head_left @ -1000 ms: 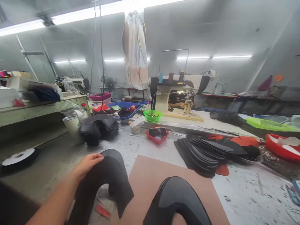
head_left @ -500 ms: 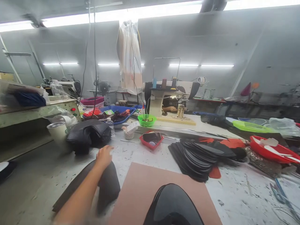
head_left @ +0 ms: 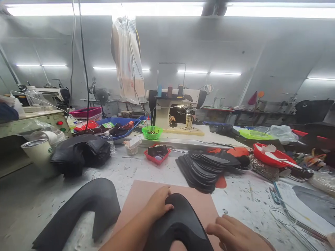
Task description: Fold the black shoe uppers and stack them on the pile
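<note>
A black U-shaped piece [head_left: 180, 209], which looks like leather with layers beneath, lies on a pink board [head_left: 136, 195] in front of me. My left hand [head_left: 159, 204] rests at its upper left edge, thumb and fingers apart, touching or very near it. My right hand [head_left: 232, 232] is beside its right edge, fingers loosely bent and apart, with nothing visible in them. To the left, another black U-shaped piece [head_left: 91, 195] lies alone on the white worktable [head_left: 125, 174].
Behind the board is a fanned stack of black pieces [head_left: 199, 170]. A black pile [head_left: 81, 153] sits beside a cup [head_left: 38, 153] at left. A red basket [head_left: 157, 158] holds a phone. Further back stand a sewing machine [head_left: 167, 111] and a red tray [head_left: 272, 155].
My left hand has moved right, from the single black piece to the piece on the pink board. My right hand has come into view at lower right. The view has turned rightward.
</note>
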Available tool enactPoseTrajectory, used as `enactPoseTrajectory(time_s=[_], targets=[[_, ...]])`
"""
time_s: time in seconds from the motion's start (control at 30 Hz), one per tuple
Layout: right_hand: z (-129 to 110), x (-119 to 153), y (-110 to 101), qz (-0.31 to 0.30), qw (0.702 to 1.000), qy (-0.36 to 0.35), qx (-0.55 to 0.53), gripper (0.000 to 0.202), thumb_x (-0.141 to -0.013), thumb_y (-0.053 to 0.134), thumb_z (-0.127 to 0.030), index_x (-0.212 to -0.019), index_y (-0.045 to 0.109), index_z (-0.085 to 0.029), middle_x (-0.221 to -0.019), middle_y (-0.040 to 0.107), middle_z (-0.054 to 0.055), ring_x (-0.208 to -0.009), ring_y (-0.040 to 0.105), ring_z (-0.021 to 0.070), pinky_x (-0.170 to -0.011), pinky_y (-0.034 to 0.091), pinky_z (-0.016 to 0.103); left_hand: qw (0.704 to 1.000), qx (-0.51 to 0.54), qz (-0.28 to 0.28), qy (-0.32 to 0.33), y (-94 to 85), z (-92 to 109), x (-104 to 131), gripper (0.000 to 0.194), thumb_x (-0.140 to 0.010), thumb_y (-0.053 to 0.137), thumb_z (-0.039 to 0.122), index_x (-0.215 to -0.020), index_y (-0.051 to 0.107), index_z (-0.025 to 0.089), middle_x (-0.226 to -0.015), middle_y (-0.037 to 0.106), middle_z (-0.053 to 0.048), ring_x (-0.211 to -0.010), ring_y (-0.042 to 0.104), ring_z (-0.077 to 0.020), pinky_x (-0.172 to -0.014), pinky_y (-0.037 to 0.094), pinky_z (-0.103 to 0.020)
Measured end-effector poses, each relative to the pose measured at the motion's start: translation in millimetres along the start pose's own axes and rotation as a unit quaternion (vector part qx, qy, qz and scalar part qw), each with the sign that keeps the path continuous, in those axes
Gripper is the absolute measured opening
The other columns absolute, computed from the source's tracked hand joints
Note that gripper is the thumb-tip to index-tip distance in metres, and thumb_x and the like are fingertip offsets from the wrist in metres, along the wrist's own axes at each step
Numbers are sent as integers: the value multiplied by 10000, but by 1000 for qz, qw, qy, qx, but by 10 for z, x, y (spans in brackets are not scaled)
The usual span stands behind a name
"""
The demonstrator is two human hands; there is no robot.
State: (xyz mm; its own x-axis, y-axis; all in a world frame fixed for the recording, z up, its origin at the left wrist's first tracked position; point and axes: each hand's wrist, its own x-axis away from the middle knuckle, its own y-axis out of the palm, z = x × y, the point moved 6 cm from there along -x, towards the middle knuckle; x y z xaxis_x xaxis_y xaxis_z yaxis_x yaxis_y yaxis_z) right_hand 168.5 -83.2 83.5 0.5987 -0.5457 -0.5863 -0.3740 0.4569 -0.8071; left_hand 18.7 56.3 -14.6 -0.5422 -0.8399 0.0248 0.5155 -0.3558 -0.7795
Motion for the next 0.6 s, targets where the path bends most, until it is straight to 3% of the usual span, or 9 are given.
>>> enactPoseTrajectory(time_s=[0.13, 0.23, 0.3, 0.37, 0.43, 0.53, 0.6], targets=[[32, -290, 112, 80, 996, 39, -21, 250, -725, 291, -8, -800, 435, -197, -610, 479, -8, -534, 441, 143, -505, 333, 237, 992, 110, -24, 52, -22, 484, 255, 209, -820, 392, 183, -966, 540, 174, -905, 651, -26, -823, 588, -153, -722, 442, -232], [30, -420, 198, 87, 994, 60, -5, 199, -741, 326, -33, -795, 449, -180, -622, 472, 1, -543, 440, 141, -508, 341, 237, 976, 168, -41, 134, -66, 891, 484, 294, -885, 299, 265, -910, 579, 178, -819, 640, -25, -734, 572, -144, -651, 408, -204], [18, -439, 168, 121, 990, 75, 3, 189, -751, 328, -49, -775, 473, -167, -655, 475, 19, -557, 444, 135, -508, 348, 232, 976, 132, -47, 165, -103, 1014, 580, 328, -889, 284, 295, -889, 582, 159, -758, 625, -47, -663, 551, -150, -602, 380, -220], [-38, -416, 119, 142, 987, 69, 15, 195, -783, 341, -57, -688, 474, -163, -662, 476, 29, -563, 438, 131, -510, 341, 238, 977, 114, -61, 169, -118, 1017, 619, 305, -871, 326, 303, -878, 590, 152, -749, 621, -64, -652, 542, -162, -592, 368, -236], [-158, -365, 58, 163, 986, 22, 40, 228, -809, 375, -51, -628, 473, -147, -634, 482, 28, -566, 437, 132, -529, 333, 260, 971, 194, -64, 125, -132, 921, 610, 289, -847, 364, 308, -877, 608, 156, -804, 635, -74, -719, 556, -180, -643, 385, -248], [-336, -277, 3, 186, 979, -53, 62, 192, -794, 415, -9, -687, 540, -108, -684, 537, 44, -634, 484, 147, -613, 358, 298, 925, 375, -62, 10, -93, 734, 576, 268, -769, 464, 323, -886, 636, 154, -875, 648, -64, -850, 553, -202, -774, 387, -283], [-385, -261, 11, 186, 978, -63, 67, 201, -784, 414, 7, -688, 552, -104, -695, 550, 48, -644, 494, 146, -640, 361, 305, 899, 429, -81, -29, -35, 702, 555, 258, -658, 565, 284, -857, 644, 140, -847, 648, -52, -863, 548, -210, -794, 377, -294]])
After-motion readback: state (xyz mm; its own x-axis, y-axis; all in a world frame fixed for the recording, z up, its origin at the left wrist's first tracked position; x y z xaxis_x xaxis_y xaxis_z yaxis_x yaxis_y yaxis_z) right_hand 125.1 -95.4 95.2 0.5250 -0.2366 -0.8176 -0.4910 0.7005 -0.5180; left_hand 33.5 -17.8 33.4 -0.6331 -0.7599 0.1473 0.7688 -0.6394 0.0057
